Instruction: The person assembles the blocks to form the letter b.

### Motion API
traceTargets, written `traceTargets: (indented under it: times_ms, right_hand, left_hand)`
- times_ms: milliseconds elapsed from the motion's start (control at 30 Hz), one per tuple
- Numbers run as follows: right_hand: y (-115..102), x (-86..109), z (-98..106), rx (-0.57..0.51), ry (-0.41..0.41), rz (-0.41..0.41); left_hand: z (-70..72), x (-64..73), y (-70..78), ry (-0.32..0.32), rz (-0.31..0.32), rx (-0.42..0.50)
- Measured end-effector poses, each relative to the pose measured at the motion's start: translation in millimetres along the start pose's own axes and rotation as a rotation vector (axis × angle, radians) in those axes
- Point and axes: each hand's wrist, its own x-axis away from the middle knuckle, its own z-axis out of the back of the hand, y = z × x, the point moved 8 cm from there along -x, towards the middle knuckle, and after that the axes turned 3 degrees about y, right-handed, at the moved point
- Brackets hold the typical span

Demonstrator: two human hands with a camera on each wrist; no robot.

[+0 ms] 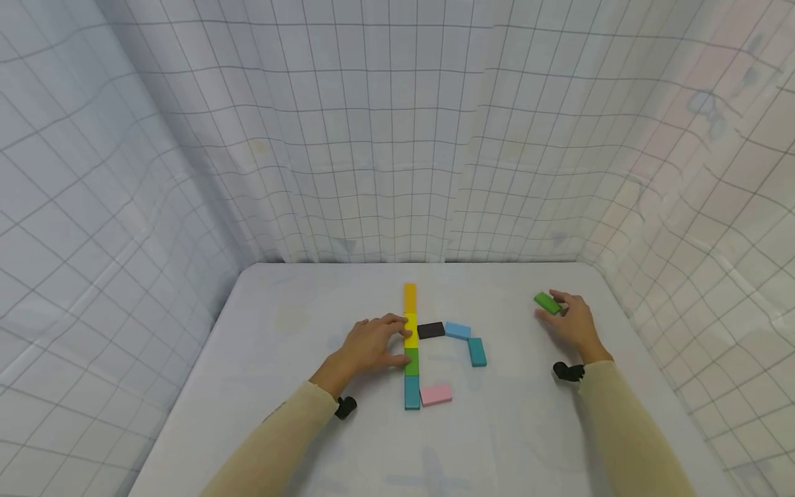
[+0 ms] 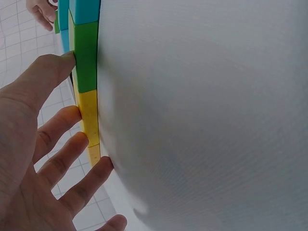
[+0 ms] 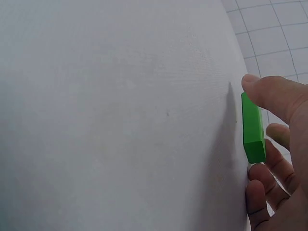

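An upright column of small blocks stands in the head view: orange (image 1: 410, 298), yellow (image 1: 413, 341), green (image 1: 413, 364) and teal (image 1: 412, 393), end to end. My left hand (image 1: 368, 343) lies along its left side, fingers spread. In the left wrist view its thumb touches the column's green block (image 2: 86, 57), and fingertips touch the yellow block (image 2: 90, 118). Far to the right, my right hand (image 1: 574, 323) pinches a loose green block (image 1: 547, 303) between thumb and fingers. The right wrist view shows that green block (image 3: 252, 127) beside its shadow on the tabletop.
Right of the column lie a black block (image 1: 431, 330), a light blue block (image 1: 457, 331) and a slanted teal block (image 1: 477, 352). A pink block (image 1: 436, 395) sits near the column's lower end. Checked curtains (image 1: 385, 172) surround the white table (image 1: 298, 310).
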Motion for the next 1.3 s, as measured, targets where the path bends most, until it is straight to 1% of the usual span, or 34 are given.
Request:
traceTargets:
  times_ms: [167, 533, 633, 900, 1067, 1300]
  right_hand:
    - [2.5, 0.8, -0.7, 0.023, -0.001, -0.023]
    - [-3.1, -0.5, 2.2, 0.042, 0.056, 0.029]
    - [-4.3, -1.0, 1.8, 0.043, 0.051, 0.032]
    - [-1.9, 1.6, -2.5, 0.032, 0.018, -0.007]
    - [-2.1, 3.0, -2.8, 0.027, 0.023, -0.006]
    - [-3.9, 5.0, -1.8, 0.040, 0.042, 0.004]
  left_hand:
    - [0.4, -0.5, 0.9, 0.004, -0.013, -0.011]
    - [2.3, -3.0, 1.2, 0.020, -0.014, -0.008]
    - [2.0, -3.3, 0.6, 0.015, -0.006, -0.011]
    - [0.1, -3.0, 0.4, 0.009, -0.007, 0.000]
    - [-1.8, -3.0, -0.9, 0.003, -0.002, -0.012]
    - [-2.9, -1.3, -1.1, 0.010, -0.003, 0.003]
